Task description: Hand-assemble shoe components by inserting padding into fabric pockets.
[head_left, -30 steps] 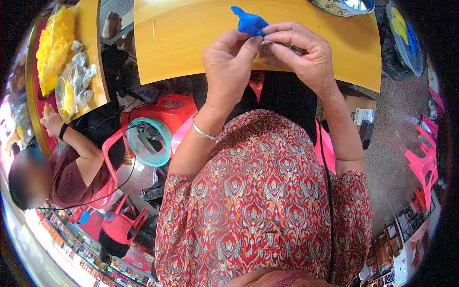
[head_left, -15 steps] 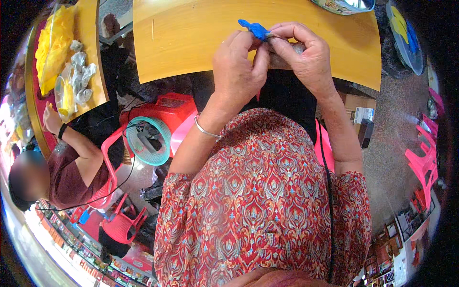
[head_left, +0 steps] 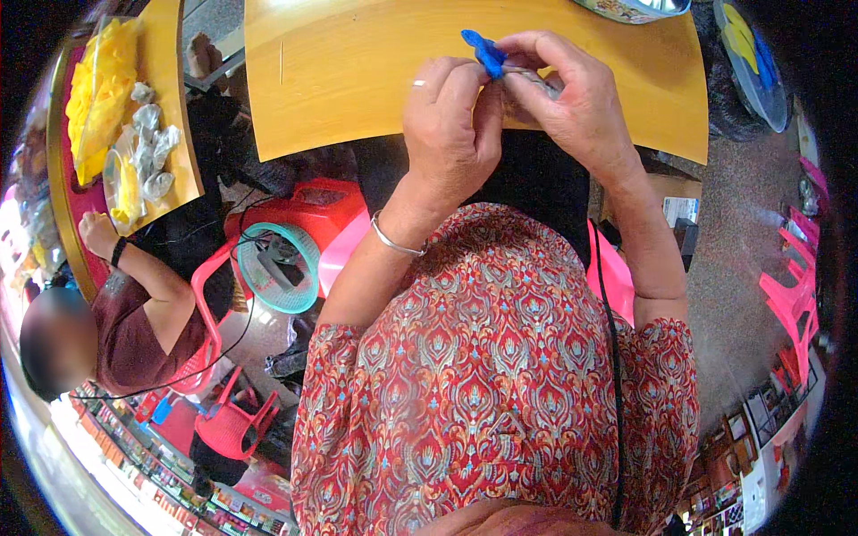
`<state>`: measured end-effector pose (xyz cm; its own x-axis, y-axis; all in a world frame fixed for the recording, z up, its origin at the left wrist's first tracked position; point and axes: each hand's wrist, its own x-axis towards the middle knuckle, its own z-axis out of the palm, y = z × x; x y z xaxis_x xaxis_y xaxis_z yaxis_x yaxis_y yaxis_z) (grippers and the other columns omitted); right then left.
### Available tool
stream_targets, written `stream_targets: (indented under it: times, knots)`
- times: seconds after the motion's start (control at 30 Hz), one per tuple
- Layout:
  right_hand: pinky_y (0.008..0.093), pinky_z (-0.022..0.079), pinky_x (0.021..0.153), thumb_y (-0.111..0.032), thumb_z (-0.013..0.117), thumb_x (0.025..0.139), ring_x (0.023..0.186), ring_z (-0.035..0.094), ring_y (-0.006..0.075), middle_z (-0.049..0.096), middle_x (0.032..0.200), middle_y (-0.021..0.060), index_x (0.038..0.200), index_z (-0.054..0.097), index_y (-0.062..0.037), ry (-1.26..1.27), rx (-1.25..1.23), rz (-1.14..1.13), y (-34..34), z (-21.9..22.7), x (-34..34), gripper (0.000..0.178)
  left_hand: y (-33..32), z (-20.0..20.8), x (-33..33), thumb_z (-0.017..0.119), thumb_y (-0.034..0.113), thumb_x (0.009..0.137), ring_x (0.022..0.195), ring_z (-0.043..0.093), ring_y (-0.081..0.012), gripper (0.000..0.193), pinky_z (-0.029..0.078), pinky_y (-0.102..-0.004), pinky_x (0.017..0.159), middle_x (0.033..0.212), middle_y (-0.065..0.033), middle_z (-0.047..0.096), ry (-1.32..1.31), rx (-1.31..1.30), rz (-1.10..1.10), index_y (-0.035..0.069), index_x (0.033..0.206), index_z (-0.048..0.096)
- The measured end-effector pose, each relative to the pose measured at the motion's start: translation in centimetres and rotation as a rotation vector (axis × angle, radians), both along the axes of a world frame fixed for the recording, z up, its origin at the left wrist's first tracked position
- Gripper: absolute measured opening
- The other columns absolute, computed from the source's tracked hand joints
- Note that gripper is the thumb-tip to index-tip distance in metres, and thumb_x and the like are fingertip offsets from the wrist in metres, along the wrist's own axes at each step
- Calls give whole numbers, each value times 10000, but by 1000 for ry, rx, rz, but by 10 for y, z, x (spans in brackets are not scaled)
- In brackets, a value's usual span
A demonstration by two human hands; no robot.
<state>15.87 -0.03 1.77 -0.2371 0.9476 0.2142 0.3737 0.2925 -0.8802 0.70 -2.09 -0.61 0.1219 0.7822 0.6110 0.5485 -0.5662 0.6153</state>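
A small, limp blue piece (head_left: pixel 485 54), soft like cloth or thin rubber, is pinched between my two hands above the yellow tabletop. My left hand (head_left: pixel 450 121) is closed, its thumb and forefinger pressed on the lower end of the piece. From the other side, the thumb and forefinger of my right hand (head_left: pixel 576 103) meet at the same end. Something greyish and partly see-through (head_left: pixel 547 84) shows under the right fingers; its kind cannot be made out. The fingers hide where the two meet.
A yellow table (head_left: pixel 357 80) lies ahead, with a patterned basin (head_left: pixel 635 11) on its far edge. At right, a tray (head_left: pixel 755 67) holds yellow and blue pieces. Yellow pieces (head_left: pixel 103 98) and small clear bags (head_left: pixel 154 138) cover the left table, beside a seated person (head_left: pixel 147 313).
The blue piece has shifted slightly right and now stands more upright between my fingers. Both hands keep their pinch. The seated person's hand has moved slightly lower beside the left table.
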Motion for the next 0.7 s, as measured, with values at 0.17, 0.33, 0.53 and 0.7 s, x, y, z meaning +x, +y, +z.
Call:
stream_targets:
  times: [0.17,0.33,0.53,0.7]
  knots:
    - [283,507,634,-39,706,752,738,638,200,615,813,84,955,609,-25,-191,262,-30,2,-15,1,225,5,-3,-2,619,-55,714,680,546,-326,157,449,-390,606,785,-150,579,105,116,16,6,849,567]
    - [291,509,621,-20,706,742,701,633,211,597,778,88,936,604,-39,-268,410,-68,1,-29,1,220,-4,-17,6,647,-16,782,688,605,-252,99,491,-320,638,763,-137,602,-244,-260,62,-7,859,585]
    - [249,484,670,-27,685,791,775,611,115,639,899,25,888,626,-26,13,48,-140,0,-25,4,114,-3,-14,6,625,33,878,794,550,-70,70,461,-216,730,859,-16,618,-495,-487,-23,-10,921,590]
    - [254,508,744,-51,616,850,871,626,146,620,1022,66,978,666,-1,297,-28,194,-4,-13,13,147,-5,-5,1,603,41,888,744,570,-93,66,482,-239,681,811,-24,596,-736,-594,-109,-7,913,565]
